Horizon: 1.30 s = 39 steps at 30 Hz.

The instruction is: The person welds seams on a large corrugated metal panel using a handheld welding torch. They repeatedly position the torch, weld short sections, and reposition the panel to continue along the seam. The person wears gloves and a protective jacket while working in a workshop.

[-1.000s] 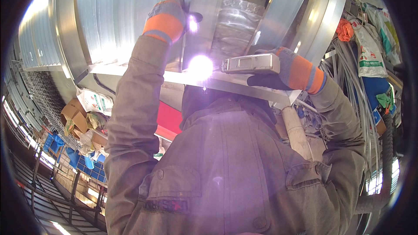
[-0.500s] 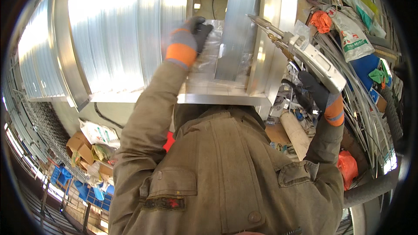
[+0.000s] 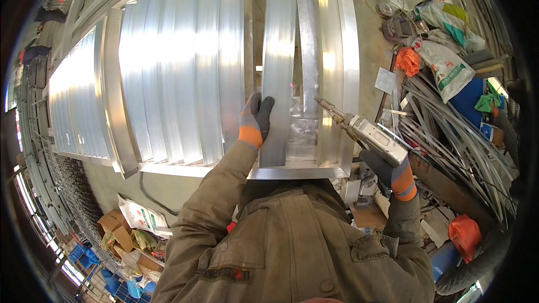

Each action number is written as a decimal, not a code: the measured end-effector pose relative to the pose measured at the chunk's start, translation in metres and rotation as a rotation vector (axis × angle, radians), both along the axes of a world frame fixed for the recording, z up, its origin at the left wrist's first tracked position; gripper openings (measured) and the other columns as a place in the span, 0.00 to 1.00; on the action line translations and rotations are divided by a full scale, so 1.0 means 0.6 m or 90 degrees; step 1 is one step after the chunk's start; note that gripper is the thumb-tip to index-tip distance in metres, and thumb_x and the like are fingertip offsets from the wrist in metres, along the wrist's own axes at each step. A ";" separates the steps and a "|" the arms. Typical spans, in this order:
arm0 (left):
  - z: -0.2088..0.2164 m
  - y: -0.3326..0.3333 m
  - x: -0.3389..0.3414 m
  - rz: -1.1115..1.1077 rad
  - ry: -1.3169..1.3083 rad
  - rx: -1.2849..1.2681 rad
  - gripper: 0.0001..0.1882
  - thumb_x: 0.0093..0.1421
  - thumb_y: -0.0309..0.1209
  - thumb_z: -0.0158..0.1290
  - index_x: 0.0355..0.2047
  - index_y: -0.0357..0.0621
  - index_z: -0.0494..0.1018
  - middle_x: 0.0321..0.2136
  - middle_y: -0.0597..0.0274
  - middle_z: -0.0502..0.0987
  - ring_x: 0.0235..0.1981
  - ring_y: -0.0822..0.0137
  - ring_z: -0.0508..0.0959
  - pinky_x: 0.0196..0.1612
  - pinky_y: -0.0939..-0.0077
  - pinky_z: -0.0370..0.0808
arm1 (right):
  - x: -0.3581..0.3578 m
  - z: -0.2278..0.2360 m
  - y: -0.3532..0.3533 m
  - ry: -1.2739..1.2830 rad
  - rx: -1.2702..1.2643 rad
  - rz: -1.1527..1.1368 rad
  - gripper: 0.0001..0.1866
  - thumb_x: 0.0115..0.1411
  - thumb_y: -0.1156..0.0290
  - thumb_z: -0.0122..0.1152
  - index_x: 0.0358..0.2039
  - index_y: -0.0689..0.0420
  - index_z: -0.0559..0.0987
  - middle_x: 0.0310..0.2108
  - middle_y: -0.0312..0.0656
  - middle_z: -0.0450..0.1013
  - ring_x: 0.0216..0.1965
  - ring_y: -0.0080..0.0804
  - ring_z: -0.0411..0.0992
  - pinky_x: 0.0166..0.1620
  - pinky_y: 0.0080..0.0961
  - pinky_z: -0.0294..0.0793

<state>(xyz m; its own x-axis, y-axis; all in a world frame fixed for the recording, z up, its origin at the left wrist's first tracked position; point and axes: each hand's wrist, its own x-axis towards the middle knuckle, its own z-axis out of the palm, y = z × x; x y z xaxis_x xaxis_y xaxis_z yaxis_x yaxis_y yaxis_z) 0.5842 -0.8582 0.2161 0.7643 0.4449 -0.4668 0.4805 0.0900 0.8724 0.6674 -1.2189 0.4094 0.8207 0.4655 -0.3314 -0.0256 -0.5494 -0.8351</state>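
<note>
**At the metal frame's (image 3: 297, 173) near rail: slat at my left, gun in my right**

Along the left edge of a long slat (image 3: 279, 62), near its closer end, my left grip (image 3: 256, 122) touches the metal, thumb over its face; whether the fingers close on it I cannot tell. My right grip (image 3: 380, 169), beyond the frame's right side, is wrapped round a welding gun (image 3: 375, 137), its boxy pale body tapering to a narrow nozzle apart from the slat. Left of my hand lies a row of ridged slats (image 3: 179, 73), silvery and glaring. The slat I touch is straight, smooth and flat, bright farther off, greyer toward me.
</note>
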 end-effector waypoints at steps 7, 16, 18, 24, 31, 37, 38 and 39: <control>0.038 -0.003 -0.057 0.035 0.069 0.115 0.27 0.77 0.43 0.63 0.61 0.29 0.78 0.47 0.49 0.86 0.47 0.62 0.81 0.55 0.65 0.79 | 0.010 0.019 0.027 -0.038 -0.008 0.094 0.20 0.69 0.67 0.79 0.59 0.60 0.88 0.47 0.45 0.85 0.44 0.35 0.85 0.48 0.33 0.84; 0.056 0.002 -0.047 0.048 0.164 0.119 0.37 0.77 0.48 0.62 0.72 0.27 0.72 0.66 0.34 0.81 0.67 0.48 0.81 0.71 0.60 0.76 | -0.005 -0.012 0.039 -0.047 0.024 0.120 0.20 0.68 0.65 0.80 0.58 0.58 0.89 0.45 0.46 0.85 0.40 0.41 0.86 0.44 0.36 0.83; 0.058 0.001 -0.044 0.043 0.183 0.122 0.37 0.78 0.49 0.61 0.72 0.29 0.73 0.67 0.35 0.81 0.68 0.48 0.82 0.70 0.62 0.76 | -0.008 -0.018 0.041 -0.034 0.038 0.112 0.20 0.68 0.64 0.80 0.57 0.57 0.89 0.45 0.46 0.85 0.39 0.42 0.86 0.42 0.36 0.83; 0.023 0.010 -0.038 0.033 0.145 0.083 0.37 0.77 0.46 0.62 0.72 0.26 0.71 0.68 0.31 0.79 0.70 0.45 0.80 0.72 0.59 0.74 | -0.010 -0.021 0.044 -0.045 0.030 0.126 0.20 0.68 0.64 0.80 0.57 0.57 0.89 0.43 0.44 0.85 0.35 0.40 0.84 0.39 0.36 0.81; 0.006 0.010 -0.040 0.050 0.129 0.106 0.37 0.76 0.48 0.63 0.70 0.27 0.73 0.62 0.35 0.83 0.63 0.48 0.83 0.68 0.60 0.77 | -0.005 -0.022 0.047 -0.037 0.026 0.151 0.21 0.70 0.64 0.79 0.59 0.58 0.88 0.43 0.42 0.85 0.32 0.33 0.83 0.38 0.32 0.81; -0.024 0.066 -0.041 -0.045 0.202 0.179 0.38 0.67 0.55 0.70 0.62 0.33 0.78 0.49 0.42 0.88 0.49 0.47 0.88 0.55 0.55 0.85 | -0.002 -0.037 0.046 -0.047 -0.002 0.156 0.22 0.69 0.68 0.80 0.60 0.60 0.87 0.46 0.44 0.87 0.41 0.29 0.85 0.45 0.32 0.85; -0.030 0.076 -0.041 -0.043 0.170 0.186 0.39 0.65 0.54 0.72 0.61 0.33 0.78 0.47 0.42 0.88 0.47 0.47 0.88 0.53 0.55 0.85 | -0.003 -0.044 0.050 -0.141 0.009 0.195 0.22 0.69 0.68 0.80 0.60 0.61 0.87 0.44 0.43 0.87 0.38 0.27 0.84 0.43 0.30 0.84; -0.034 0.089 -0.036 -0.076 0.226 0.195 0.38 0.64 0.53 0.73 0.61 0.34 0.78 0.45 0.42 0.88 0.46 0.46 0.88 0.53 0.55 0.85 | -0.002 -0.044 0.050 -0.045 -0.017 0.164 0.22 0.69 0.68 0.80 0.60 0.61 0.87 0.43 0.42 0.86 0.36 0.26 0.83 0.41 0.29 0.83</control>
